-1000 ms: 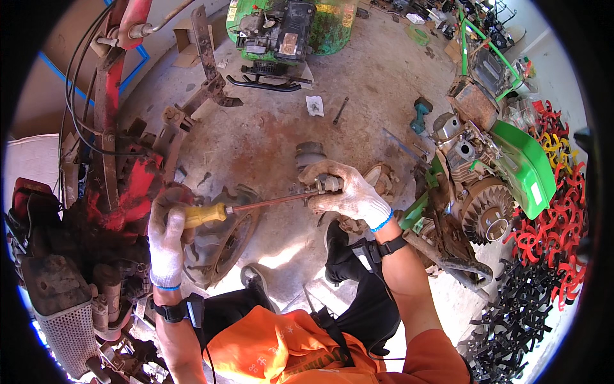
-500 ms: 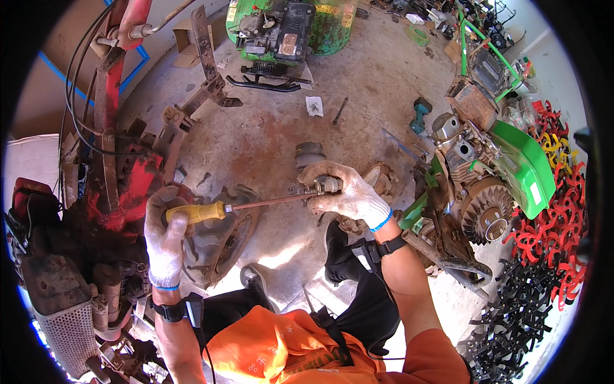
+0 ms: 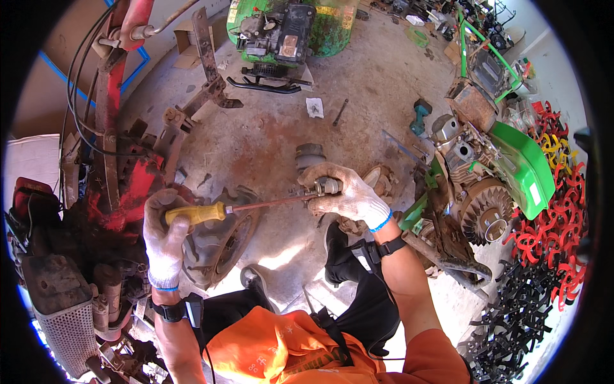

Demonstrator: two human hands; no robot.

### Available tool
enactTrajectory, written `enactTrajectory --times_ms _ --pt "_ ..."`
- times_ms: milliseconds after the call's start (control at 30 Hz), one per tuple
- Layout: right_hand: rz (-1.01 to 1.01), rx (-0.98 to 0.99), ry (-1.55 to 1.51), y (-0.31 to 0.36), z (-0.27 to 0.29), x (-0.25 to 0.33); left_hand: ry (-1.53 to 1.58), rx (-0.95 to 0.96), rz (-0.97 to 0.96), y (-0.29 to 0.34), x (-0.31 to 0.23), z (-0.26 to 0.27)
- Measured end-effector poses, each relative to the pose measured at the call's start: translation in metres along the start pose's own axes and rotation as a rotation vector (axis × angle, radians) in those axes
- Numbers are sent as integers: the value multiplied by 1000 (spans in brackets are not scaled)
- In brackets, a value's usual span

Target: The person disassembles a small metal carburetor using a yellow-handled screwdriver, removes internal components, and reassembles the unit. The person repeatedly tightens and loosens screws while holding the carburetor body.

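Since the earliest frame, your left hand has shifted slightly toward the left edge, and more of the yellow handle now shows past its fingers. Your right hand stays where it was, right of the frame's centre.

You hold the screwdriver nearly level across the middle of the frame, its shaft rising slightly toward the right. Your left thumb and fingers are curled around the rear of the handle; how firmly they press, you cannot tell from this view. Your right thumb and fingers are pinched around a small metal part, just right of centre. The shaft's far end reaches this part, but whether the tip sits in it cannot be made out. Both your hands wear whitish gloves, stained at the fingers.

Below the shaft, left of centre, a large dirty casing lies on the floor. Just above your right fingers stands a short round metal piece. In the upper middle are a white paper and a green machine with a dark engine. At the right of the frame, a teal power tool lies near a bare engine, with red curved blades heaped beyond and black ones below them.
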State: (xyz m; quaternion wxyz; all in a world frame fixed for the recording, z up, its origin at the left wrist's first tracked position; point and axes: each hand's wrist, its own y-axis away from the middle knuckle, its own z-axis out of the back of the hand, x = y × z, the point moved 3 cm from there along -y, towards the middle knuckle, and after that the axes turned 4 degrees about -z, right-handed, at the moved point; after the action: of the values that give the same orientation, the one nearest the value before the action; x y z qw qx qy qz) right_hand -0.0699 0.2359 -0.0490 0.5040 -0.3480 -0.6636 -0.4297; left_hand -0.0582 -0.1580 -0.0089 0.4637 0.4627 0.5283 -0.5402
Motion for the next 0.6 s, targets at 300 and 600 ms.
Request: enactTrajectory --times_ms 300,600 --pt "-21 15 -74 1 -1 -1 -57 17 -69 -1 -6 -2" --pt "41 -37 -196 -3 -4 1 18 -167 -50 -3 -22 10"
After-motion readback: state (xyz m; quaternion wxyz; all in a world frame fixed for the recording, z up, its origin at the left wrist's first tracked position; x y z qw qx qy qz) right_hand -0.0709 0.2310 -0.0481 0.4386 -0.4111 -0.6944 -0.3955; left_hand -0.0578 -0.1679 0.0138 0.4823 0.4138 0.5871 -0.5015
